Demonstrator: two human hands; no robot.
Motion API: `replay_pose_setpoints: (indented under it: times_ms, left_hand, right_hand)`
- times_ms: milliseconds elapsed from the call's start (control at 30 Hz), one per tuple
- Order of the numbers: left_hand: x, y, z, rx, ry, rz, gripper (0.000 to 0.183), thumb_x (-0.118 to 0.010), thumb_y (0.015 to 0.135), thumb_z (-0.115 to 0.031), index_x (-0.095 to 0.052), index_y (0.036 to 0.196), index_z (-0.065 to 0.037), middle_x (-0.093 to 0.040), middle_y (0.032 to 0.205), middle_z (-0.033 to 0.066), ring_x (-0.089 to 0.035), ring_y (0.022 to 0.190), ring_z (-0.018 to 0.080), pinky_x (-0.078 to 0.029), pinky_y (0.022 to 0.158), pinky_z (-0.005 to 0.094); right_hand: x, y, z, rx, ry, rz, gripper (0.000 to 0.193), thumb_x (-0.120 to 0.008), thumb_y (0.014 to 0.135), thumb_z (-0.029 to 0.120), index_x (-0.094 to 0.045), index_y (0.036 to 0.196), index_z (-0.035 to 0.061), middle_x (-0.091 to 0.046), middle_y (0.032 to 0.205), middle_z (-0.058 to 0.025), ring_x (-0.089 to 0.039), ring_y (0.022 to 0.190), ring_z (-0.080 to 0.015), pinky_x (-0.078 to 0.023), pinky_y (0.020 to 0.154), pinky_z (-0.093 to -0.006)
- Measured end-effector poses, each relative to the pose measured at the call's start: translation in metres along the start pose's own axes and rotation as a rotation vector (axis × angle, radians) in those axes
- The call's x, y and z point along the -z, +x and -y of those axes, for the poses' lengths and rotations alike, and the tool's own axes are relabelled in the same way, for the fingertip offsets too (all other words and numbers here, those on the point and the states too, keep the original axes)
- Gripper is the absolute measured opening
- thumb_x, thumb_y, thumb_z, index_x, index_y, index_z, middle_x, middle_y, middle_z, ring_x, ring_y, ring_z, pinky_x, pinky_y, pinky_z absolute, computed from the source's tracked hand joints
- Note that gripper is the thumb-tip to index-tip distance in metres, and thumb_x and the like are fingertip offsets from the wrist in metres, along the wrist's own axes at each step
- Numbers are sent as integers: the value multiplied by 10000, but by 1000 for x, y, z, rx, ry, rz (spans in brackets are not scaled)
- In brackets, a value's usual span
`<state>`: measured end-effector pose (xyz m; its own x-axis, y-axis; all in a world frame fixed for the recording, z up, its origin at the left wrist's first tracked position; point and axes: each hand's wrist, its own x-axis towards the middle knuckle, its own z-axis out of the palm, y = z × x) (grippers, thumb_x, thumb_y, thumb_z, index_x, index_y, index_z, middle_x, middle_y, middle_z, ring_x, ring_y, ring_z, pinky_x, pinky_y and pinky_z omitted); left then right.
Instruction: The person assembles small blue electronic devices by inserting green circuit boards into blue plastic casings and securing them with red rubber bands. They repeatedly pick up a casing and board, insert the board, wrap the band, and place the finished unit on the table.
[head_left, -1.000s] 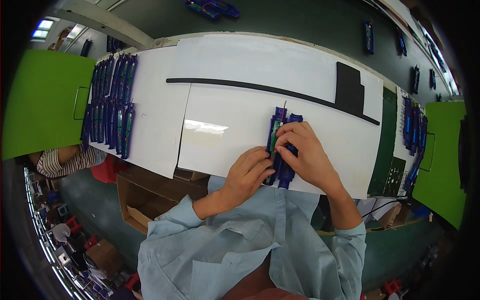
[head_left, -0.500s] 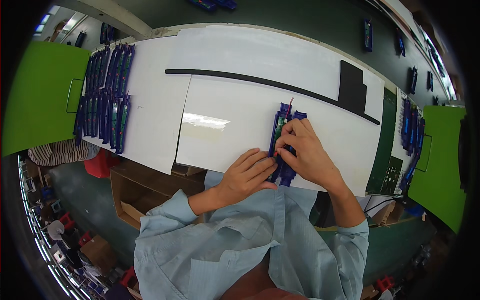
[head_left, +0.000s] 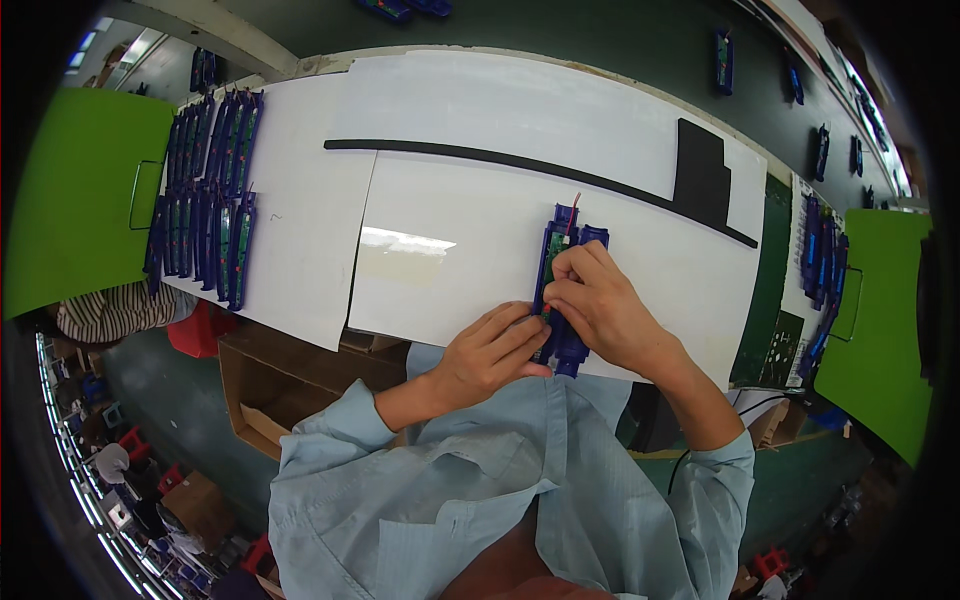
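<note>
On the white work surface in front of me lies a narrow blue plastic housing with a green circuit board inside. A red wire sticks out of its far end. Close along its right side is a second blue housing, partly covered by my right hand. My left hand grips the near part of the first housing, fingers across it and thumb by its near end. My right hand bends over the board in a pinch, near a small red spot. Whatever sits between its fingertips is hidden.
Rows of similar blue housings lie at the left, beside a green panel. A long black strip and a stepped black piece lie beyond my hands. More housings are at right. A dark green belt-like surface runs behind.
My right hand's fingertips have shifted slightly left and nearer to me along the board. My left hand stays on the housing. The whole view has shifted a little.
</note>
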<state>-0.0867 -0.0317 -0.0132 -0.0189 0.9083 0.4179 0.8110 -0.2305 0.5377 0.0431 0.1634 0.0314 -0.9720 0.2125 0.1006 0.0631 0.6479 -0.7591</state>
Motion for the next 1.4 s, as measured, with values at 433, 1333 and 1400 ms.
replay_pose_setpoints:
  times_ms: [433,1333,1400]
  left_hand:
    - [-2,1,-1,13,11,7,574,-862,750,-401,-760,1143,4,-711,1167,116,-675,1161,324,-571,1058,491]
    - [3,291,177,-143,399,-126,271,-813,876,-120,-697,1099,-19,-700,1205,128,-644,1168,361,-532,986,461]
    - [-8,322,179,-161,420,-150,276,-796,886,-105,-700,1133,-27,-698,1230,124,-632,1192,361,-514,1019,468]
  right_hand:
    - [-4,-2,-15,102,-39,59,128,-710,822,-2,-703,949,-13,-574,1101,-110,-554,1045,-299,-516,909,-372]
    - [172,143,-190,-310,507,-330,505,-766,999,193,-602,1423,-29,-688,959,-63,-670,799,-131,-563,716,-296]
    - [201,137,-240,-278,35,-583,412,-751,991,177,-653,1344,-10,-734,1071,-114,-718,908,-172,-593,803,-326]
